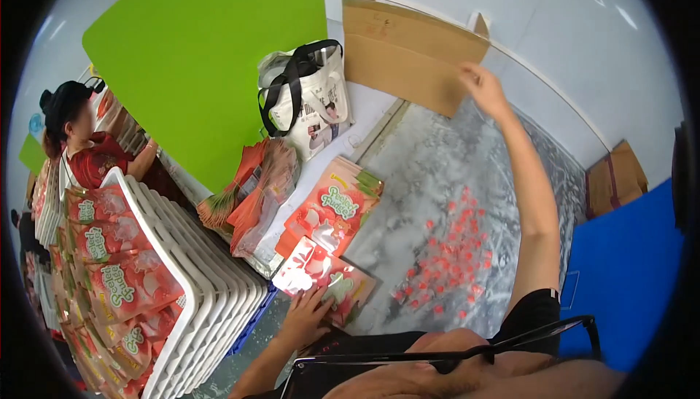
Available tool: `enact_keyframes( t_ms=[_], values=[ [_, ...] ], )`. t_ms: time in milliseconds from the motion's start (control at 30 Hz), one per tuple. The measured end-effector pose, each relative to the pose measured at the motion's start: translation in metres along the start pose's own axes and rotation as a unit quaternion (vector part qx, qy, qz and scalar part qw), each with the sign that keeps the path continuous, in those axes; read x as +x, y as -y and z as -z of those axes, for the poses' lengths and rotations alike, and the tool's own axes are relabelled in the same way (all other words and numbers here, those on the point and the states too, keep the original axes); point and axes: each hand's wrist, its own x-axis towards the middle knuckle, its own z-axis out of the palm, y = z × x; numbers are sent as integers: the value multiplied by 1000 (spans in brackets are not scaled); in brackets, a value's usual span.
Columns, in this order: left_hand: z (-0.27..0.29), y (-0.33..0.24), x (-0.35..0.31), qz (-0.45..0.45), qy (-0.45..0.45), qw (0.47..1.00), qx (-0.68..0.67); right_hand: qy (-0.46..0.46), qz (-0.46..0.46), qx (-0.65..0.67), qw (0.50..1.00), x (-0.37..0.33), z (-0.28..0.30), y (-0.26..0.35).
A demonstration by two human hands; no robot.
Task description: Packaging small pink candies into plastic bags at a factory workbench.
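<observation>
My right hand (pixel 483 87) reaches far forward and grips the right edge of a flattened brown cardboard box (pixel 405 53) that stands against the wall. Near my body, my left hand (pixel 305 317) lies flat on a stack of red and white snack pouches (pixel 321 276). A second pile of the same pouches (pixel 337 206) sits just beyond it. Many small red wrapped sweets (pixel 446 257) lie scattered on the grey tabletop (pixel 423 173) between my arms.
A white tote bag with black straps (pixel 306 93) stands on a white board, before a green divider (pixel 204 56). Bundled pouches (pixel 255 191) lean beside stacked white racks (pixel 197 253) full of pouches. Another person (pixel 84 144) sits behind the divider. A blue panel (pixel 623 268) is at right.
</observation>
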Motion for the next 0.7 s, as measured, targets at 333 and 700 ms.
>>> enact_keyframes(
  t_ms=[333,700],
  values=[
    [-17,17,6,-66,-51,995,47,236,-191,261,916,-316,6,127],
    [-42,-30,-6,6,-121,990,-71,102,-99,324,935,-461,-88,255]
  ],
)
